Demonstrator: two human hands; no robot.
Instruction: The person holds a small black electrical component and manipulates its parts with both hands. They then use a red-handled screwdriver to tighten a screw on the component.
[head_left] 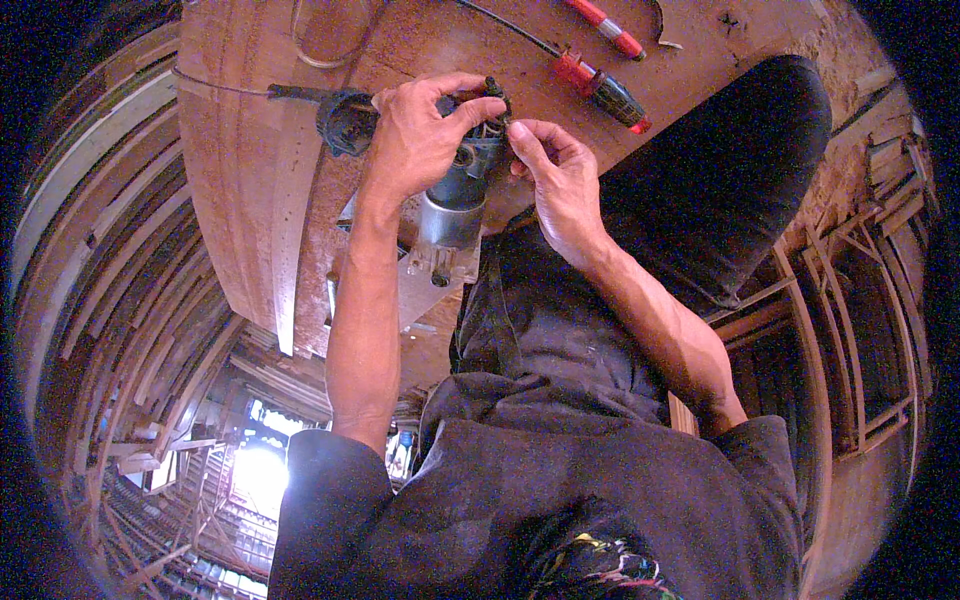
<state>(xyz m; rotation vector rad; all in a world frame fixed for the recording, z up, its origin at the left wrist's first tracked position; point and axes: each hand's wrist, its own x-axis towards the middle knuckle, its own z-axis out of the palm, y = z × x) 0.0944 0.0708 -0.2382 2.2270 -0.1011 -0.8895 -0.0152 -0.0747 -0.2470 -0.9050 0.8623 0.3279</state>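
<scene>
A power tool that looks like a trim router (455, 215), with a dark blue upper body, silver collar and flat base plate, rests in front of me at the edge of the wooden surface. My left hand (415, 135) lies over its top, thumb and forefinger closed on a small dark part (494, 90). Close by on the right, my right hand (562, 185) is pinched beside the tool's top; what its fingertips hold is too small to make out. A dark blue cap-like piece (345, 122) with a power cord (295, 92) sits left of my left hand, partly hidden by it.
On the dusty wooden surface (250, 180) lie a screwdriver (600, 92) with a red and black handle and a red pen-shaped tool (608, 28). My bent knee (760, 130) flanks the right side. Stacked boards (110, 230) line the left, and wooden frames (850, 330) stand right.
</scene>
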